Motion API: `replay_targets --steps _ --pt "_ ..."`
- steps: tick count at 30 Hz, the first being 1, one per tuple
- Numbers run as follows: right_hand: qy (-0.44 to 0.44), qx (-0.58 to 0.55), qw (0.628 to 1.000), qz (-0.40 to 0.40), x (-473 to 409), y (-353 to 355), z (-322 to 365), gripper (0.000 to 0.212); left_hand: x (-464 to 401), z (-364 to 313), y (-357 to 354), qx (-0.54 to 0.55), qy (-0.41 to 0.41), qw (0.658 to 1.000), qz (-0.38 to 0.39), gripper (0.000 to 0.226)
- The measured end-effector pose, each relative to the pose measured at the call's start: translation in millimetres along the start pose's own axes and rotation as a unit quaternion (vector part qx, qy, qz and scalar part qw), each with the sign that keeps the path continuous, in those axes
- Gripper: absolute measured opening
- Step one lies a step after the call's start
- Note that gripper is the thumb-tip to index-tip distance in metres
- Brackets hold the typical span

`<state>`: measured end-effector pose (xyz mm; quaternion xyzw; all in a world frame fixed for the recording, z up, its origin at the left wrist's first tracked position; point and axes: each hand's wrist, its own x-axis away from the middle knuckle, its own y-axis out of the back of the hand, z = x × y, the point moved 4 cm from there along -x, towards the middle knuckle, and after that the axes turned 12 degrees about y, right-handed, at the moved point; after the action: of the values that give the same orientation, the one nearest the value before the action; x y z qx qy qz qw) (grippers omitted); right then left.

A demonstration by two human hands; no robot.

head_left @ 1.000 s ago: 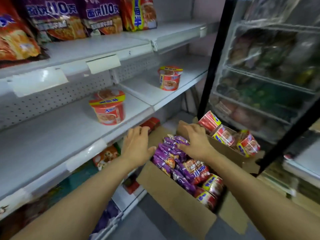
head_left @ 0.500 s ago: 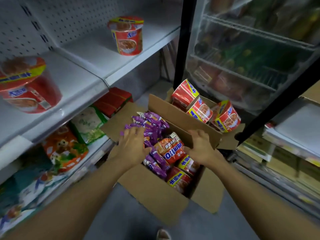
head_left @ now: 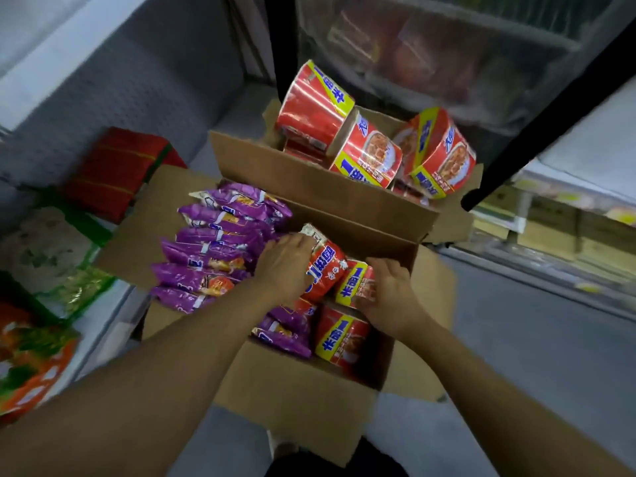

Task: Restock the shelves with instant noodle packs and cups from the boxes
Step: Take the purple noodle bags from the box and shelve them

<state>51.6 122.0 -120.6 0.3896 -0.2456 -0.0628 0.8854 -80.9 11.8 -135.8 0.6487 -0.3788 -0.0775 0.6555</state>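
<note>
An open cardboard box (head_left: 303, 390) on the floor holds several purple noodle packs (head_left: 213, 246), a red noodle pack (head_left: 325, 270) and red-and-yellow cups (head_left: 356, 282). My left hand (head_left: 284, 266) grips the red pack at its left side, between it and the purple packs. My right hand (head_left: 389, 297) curls its fingers round a red cup in the box. A second box (head_left: 309, 180) behind holds several large red noodle cups (head_left: 368, 153).
Bottom shelf at left carries a red bag (head_left: 117, 170) and green and orange snack bags (head_left: 51, 263). A black-framed glass cooler (head_left: 447, 63) stands behind the boxes. Grey floor (head_left: 533, 356) lies to the right, low shelving (head_left: 568, 228) beyond.
The view has tilted down from the shelves to the box. My left hand moved from the purple packs onto the red pack; my right hand dropped from the box flap onto a cup.
</note>
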Motion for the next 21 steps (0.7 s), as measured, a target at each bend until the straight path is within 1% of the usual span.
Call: replay_targets --steps 3,5,11,16,18,21 --pt "-0.019 -0.029 0.999 -0.002 -15.1 -20.6 -17.4 0.072 -35.0 -3.3 -22.8 -0.046 -0.04 0.998 0.005 0.061" --pt "-0.029 -0.048 0.998 -0.006 -24.8 -33.6 -26.5 0.073 -55.3 -4.8 -36.9 -0.081 -0.067 0.994 0.013 0.066" --pt "-0.02 -0.059 0.997 -0.054 -50.8 -64.4 -47.3 0.075 -97.5 -12.1 -71.1 -0.176 -0.138 0.974 0.037 0.073" --pt "-0.027 -0.075 0.995 -0.059 -60.4 -77.1 -57.0 0.069 -116.9 -17.0 -90.4 -0.256 -0.146 0.955 0.03 0.077" --pt "-0.031 -0.079 0.994 -0.062 -60.6 -80.7 -60.2 0.069 -120.9 -17.0 -93.2 -0.276 -0.138 0.951 0.016 0.073" --pt "-0.037 -0.083 0.994 -0.062 -59.3 -84.8 -64.0 0.071 -122.5 -19.3 -89.9 -0.308 -0.142 0.941 -0.012 0.061"
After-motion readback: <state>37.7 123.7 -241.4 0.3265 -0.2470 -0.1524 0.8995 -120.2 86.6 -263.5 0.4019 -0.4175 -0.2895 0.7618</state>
